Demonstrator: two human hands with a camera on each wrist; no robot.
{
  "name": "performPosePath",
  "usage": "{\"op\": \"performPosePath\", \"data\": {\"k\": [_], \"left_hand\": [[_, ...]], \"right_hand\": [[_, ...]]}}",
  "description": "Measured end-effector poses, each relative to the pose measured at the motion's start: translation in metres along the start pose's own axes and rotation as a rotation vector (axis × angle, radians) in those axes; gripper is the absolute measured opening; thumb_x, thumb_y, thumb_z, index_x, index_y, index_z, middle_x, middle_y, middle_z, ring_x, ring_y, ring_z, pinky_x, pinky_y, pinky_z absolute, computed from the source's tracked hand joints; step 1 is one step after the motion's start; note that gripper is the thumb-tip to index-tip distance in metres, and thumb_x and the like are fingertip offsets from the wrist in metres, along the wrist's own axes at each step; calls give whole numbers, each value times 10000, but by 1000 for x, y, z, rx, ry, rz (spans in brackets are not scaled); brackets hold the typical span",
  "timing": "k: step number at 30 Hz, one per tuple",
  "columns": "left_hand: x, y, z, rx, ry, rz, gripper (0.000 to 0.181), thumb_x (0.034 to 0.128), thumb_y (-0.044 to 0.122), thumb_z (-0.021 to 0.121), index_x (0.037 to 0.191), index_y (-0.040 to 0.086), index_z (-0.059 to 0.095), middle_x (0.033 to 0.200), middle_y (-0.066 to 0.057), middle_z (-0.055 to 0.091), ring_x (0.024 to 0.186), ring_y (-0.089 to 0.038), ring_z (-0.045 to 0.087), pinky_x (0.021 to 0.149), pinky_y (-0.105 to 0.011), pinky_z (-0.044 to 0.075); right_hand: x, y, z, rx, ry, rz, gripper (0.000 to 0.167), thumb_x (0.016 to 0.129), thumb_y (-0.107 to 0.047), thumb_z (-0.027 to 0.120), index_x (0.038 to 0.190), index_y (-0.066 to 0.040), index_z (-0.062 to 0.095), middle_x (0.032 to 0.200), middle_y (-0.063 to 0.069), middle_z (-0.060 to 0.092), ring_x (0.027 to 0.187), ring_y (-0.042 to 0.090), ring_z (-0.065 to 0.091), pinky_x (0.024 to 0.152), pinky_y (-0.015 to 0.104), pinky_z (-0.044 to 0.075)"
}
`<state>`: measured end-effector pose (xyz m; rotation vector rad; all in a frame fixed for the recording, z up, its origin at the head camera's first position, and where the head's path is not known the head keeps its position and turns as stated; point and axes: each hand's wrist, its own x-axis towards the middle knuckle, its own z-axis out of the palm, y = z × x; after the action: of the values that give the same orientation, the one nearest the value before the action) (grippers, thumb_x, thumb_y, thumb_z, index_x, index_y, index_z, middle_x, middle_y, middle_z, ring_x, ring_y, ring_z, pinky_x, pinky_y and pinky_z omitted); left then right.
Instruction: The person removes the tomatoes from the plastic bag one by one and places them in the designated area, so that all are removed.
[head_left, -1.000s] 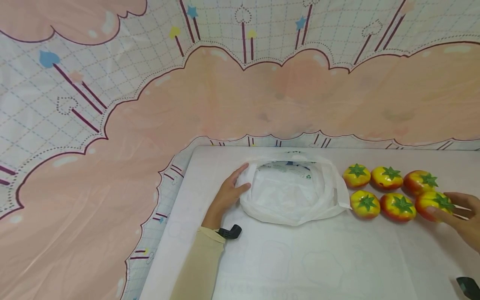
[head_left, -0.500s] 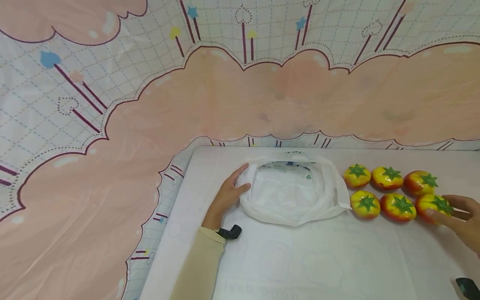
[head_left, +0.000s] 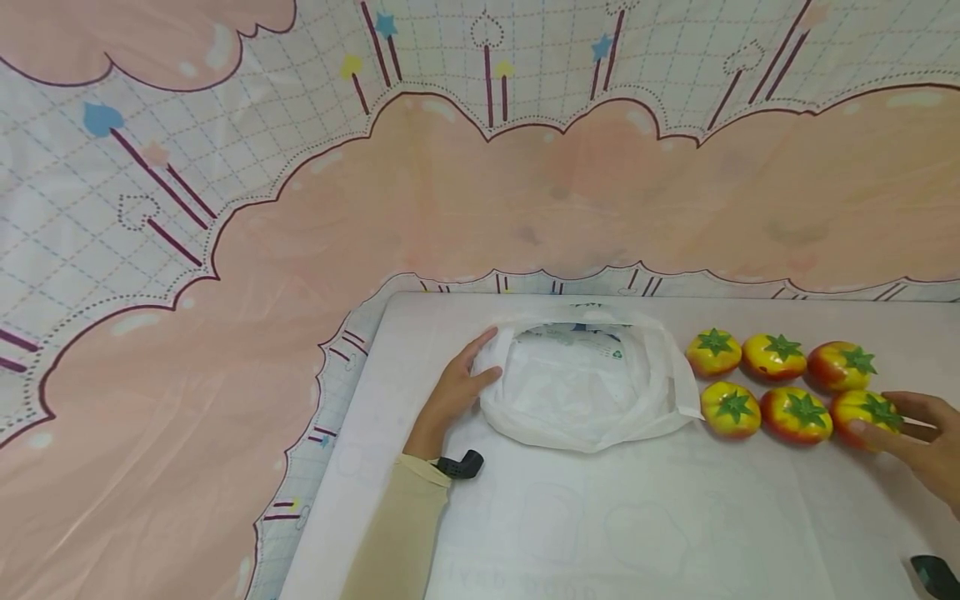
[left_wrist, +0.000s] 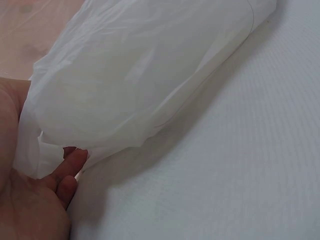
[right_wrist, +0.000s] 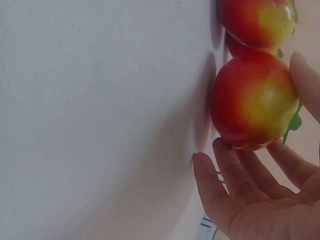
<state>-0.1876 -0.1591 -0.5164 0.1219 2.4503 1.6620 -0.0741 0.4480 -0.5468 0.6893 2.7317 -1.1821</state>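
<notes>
A white plastic bag (head_left: 577, 383) with its mouth spread lies on the table. My left hand (head_left: 450, 387) holds the bag's left side, thumb and fingers apart. In the left wrist view, fingertips (left_wrist: 75, 161) curl at the edge of the thin plastic; part of the hand is behind it. My right hand (head_left: 926, 437) holds a red-yellow toy tomato (head_left: 862, 415) with green leaves, thumb on one side and fingers on the other. This tomato (right_wrist: 255, 102) is at the right end of the front row.
Several similar tomatoes stand in two rows right of the bag, among them a back one (head_left: 840, 365) and a front one (head_left: 797, 414). The white table (head_left: 600, 517) meets a patterned pink-and-white backdrop (head_left: 525, 200).
The tomato in my right hand has shifted slightly down and left, into line with the front row. My left hand and the bag have stayed in place.
</notes>
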Motion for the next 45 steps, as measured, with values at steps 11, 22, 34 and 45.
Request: {"op": "performPosePath", "data": {"k": [11,22,34,45], "left_hand": [[-1,1,-1,6,-5,-13,661,957,200,705,1493,494,451,1655,142,320,1586,-188,191,1297,-516,148],[0,-1,-1,-19,-5,-6,665,955,196,710,1494,487,449,1650,143,326,1584,-179,195,1301,-512,133],[0,-1,-1,-23,-6,2,658,954,188,712,1492,473,462,1644,143,337,1581,-172,200,1302,-504,136],[1,0,-1,-3,-5,7,664,953,170,702,1497,467,462,1652,120,335,1581,-184,202,1300,-499,148]], "right_hand": [[1,-1,0,3,-18,8,1009,956,-572,606,1612,24,124,1628,380,97,1370,626,226,1043,799,303],[1,-1,2,5,9,5,993,959,-550,614,1609,28,136,1620,388,121,1359,637,261,1028,792,330],[-1,-1,2,1,16,6,1004,953,-561,616,1608,28,135,1623,388,108,1384,649,249,1038,795,311],[1,0,1,-1,8,8,999,960,-557,611,1606,32,127,1618,399,93,1389,657,238,1048,803,283]]}}
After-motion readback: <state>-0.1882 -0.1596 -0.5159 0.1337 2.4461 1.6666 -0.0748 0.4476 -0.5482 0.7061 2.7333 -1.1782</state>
